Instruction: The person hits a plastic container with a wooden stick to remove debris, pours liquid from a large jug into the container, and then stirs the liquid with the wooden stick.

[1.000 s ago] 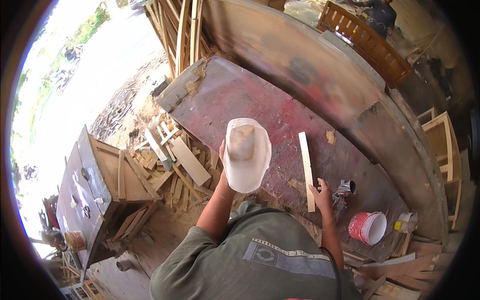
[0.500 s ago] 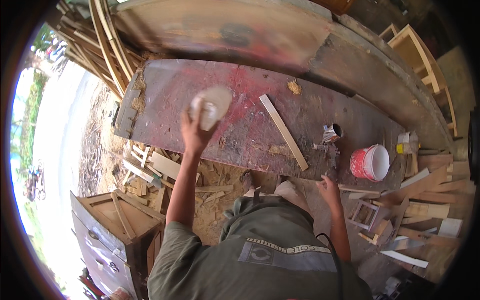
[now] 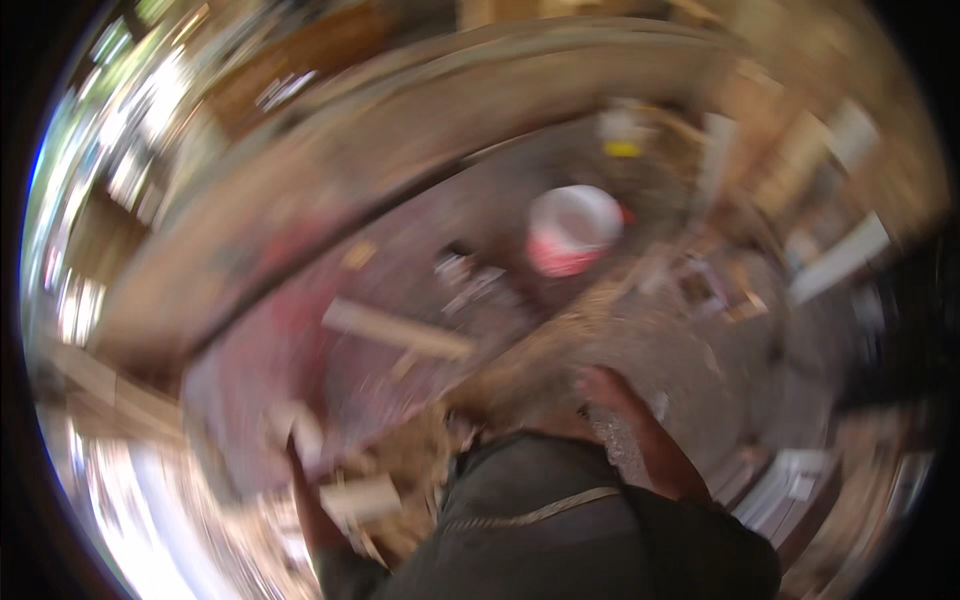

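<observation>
Two hands (image 3: pixel 610 390), one pale container (image 3: pixel 309 432)

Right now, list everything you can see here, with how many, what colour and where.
Workbench: one, reddish brown, left to centre
Long panel: one, brown, along the bench's far side
Wooden strip: one, pale tan, mid-bench
Metallic item: one, silvery, between strip and bucket
Bucket: one, red and white, bench's right part
Container: one, whitish and yellow, beyond the bucket
Tan clump: one, tan, bench's far side
Wood pieces: several, pale, right and lower left
Pale object: one, cream, at the left hand
Left hand: one, bare, lower left, blurred
Right hand: one, bare, below the bucket
Shirt: one, dark green, bottom
</observation>
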### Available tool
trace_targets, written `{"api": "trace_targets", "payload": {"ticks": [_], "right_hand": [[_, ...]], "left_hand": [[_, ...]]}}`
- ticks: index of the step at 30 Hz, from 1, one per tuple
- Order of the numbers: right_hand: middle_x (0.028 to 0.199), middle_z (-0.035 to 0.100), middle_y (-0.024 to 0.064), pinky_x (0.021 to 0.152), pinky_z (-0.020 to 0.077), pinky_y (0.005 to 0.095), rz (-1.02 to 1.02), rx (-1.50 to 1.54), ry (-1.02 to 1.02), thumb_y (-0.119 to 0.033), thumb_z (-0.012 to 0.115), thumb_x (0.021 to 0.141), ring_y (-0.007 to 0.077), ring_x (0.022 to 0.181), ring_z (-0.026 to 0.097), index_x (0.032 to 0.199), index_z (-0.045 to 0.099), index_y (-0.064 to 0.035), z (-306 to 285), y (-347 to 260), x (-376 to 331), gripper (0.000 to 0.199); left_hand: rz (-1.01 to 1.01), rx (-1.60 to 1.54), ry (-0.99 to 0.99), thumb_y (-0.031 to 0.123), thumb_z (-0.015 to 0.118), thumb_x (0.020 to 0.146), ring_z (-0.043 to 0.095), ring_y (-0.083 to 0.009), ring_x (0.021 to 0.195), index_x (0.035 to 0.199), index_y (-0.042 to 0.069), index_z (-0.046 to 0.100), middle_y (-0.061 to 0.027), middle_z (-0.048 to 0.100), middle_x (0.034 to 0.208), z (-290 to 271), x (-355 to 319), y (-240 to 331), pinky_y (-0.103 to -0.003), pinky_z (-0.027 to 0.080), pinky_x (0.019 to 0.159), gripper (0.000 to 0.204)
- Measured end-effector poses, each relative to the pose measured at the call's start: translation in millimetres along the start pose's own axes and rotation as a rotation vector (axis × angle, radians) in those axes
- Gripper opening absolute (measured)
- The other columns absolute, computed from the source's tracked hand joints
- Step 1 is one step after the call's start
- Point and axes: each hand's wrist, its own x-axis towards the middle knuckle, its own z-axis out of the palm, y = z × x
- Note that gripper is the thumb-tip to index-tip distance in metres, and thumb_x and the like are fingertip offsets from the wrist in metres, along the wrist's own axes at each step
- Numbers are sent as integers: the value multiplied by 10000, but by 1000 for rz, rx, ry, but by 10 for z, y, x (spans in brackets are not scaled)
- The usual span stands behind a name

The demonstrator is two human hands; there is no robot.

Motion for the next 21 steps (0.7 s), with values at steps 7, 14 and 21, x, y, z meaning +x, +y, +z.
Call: {"api": "trace_targets", "payload": {"ticks": [7,14,21], "right_hand": [[1125,682,213,913,525,516,256,-123,104,-415,658,941,407,1095,648,1222,627,-48,-685,1458,-1053,463],[1357,560,223,1027,480,523,711,-86,-28,-400,653,955,410,1292,528,1394,541,-75,-1629,2559,-2551,557],[1439,473,233,1087,445,527,697,27,790,-467,670,946,427,1333,477,1485,465,-100,-2237,2927,-3193,684]], "left_hand": [[229,135,903,563,708,897,436,-474,1309,1540,-5,344,-297,393,1471,-649,-759,3020,-575,380,1067,932],[1165,-578,593,368,804,829,372,-414,1412,1562,-10,306,-271,349,1550,354,-1808,6427,-523,327,1148,963],[1792,-307,-348,353,908,690,522,-420,1283,1508,26,405,-215,546,1380,1367,-4172,9204,-490,442,1075,1014]]}}
